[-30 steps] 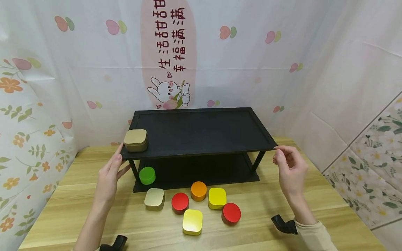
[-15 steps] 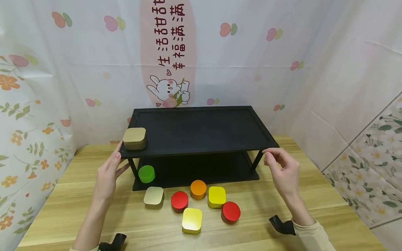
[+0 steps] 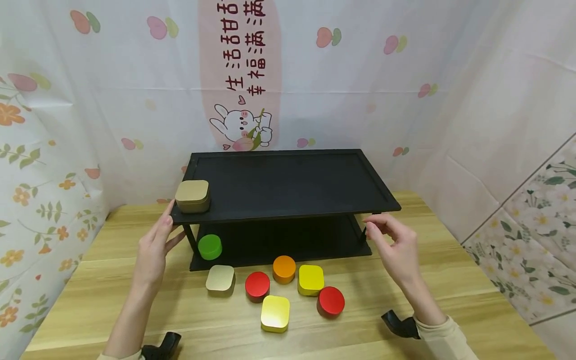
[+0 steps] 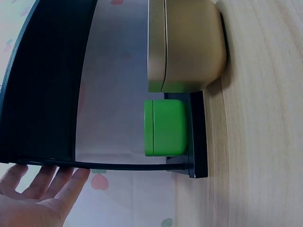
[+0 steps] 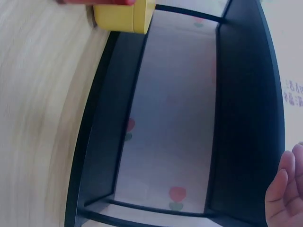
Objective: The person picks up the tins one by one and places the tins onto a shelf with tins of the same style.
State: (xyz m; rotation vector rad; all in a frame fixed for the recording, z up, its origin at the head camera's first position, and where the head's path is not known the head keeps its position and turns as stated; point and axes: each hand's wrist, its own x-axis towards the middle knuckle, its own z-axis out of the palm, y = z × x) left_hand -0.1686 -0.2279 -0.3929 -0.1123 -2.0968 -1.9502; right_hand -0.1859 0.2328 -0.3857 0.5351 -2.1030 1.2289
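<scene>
A black two-tier shelf stands on the wooden table. My left hand is at its front left corner; in the left wrist view the nearly straight fingers touch the upper board's side edge. Close to that corner, a gold square tin sits on the upper board. Below it, a round green tin rests at the left end of the lower board. My right hand, fingers loosely bent and holding nothing, hovers just in front of the shelf's right front leg, below the upper board's edge.
In front of the shelf lie a pale gold square tin, red round tins, an orange round tin and yellow square tins. A patterned curtain hangs behind.
My right hand has moved left, from the upper board's front right corner to in front of the right leg. The left hand keeps its place at the left corner.
</scene>
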